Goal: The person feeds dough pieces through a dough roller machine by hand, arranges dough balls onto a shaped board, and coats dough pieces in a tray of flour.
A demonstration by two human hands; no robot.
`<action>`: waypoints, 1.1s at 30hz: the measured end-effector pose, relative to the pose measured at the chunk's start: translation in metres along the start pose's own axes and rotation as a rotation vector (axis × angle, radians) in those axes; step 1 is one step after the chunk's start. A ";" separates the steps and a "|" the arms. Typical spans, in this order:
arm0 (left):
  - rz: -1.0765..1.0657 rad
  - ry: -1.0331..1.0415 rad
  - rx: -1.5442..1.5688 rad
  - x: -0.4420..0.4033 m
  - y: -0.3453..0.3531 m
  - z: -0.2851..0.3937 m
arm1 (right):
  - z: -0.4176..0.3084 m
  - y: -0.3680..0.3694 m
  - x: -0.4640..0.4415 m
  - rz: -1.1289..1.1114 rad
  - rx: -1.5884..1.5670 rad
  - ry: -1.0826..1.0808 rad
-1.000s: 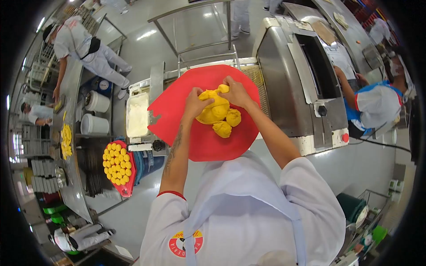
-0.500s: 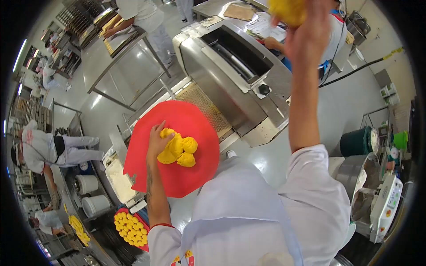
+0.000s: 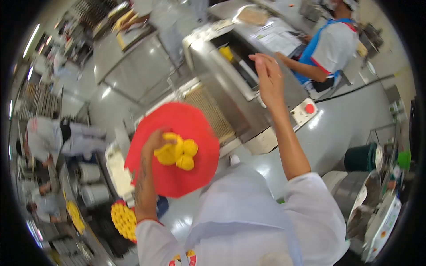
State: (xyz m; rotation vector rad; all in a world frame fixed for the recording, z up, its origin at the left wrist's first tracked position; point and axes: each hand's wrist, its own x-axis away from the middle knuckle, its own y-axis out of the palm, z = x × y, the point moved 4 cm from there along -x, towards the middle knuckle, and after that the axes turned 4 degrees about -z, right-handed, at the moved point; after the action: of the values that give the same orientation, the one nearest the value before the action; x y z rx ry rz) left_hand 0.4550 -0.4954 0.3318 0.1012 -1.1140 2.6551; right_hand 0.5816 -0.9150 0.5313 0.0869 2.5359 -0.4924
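Observation:
My left hand point(image 3: 156, 141) rests at the left edge of a lump of yellow dough point(image 3: 166, 154) on a round red board point(image 3: 186, 119); its fingers are blurred. More dough pieces lie against the lump's right side. My right hand point(image 3: 270, 80) is raised over the steel machine point(image 3: 222, 88), fingers extended and nothing in them. A yellow dough piece point(image 3: 226, 53) sits in the machine's dark opening, to the left of that hand.
A red emergency button point(image 3: 309, 108) is on the machine's corner. A person in a blue apron point(image 3: 330, 48) stands beyond it. White tub point(image 3: 117, 170) and dough balls point(image 3: 124, 220) are left of me. Green bin point(image 3: 359, 158) and mixer bowl point(image 3: 355, 190) are at right.
The view has turned toward the machine. My right hand left the board with a dough piece, and that piece is now in the machine's opening. My left hand stayed by the dough.

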 end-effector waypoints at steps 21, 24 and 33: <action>0.502 -0.244 0.261 0.053 -0.020 -0.025 | 0.011 0.140 0.164 -0.480 -0.644 0.655; 0.453 -0.153 0.200 0.049 -0.019 -0.022 | -0.047 0.037 0.060 -0.042 -0.805 0.383; 0.229 -0.124 0.236 0.028 -0.007 -0.017 | -0.084 -0.073 -0.095 0.618 0.698 -0.377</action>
State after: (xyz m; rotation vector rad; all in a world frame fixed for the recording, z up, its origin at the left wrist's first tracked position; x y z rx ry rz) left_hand 0.4309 -0.4723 0.3290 0.1957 -0.8895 3.0153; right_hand 0.6079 -0.9484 0.6710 0.9044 1.7423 -0.9883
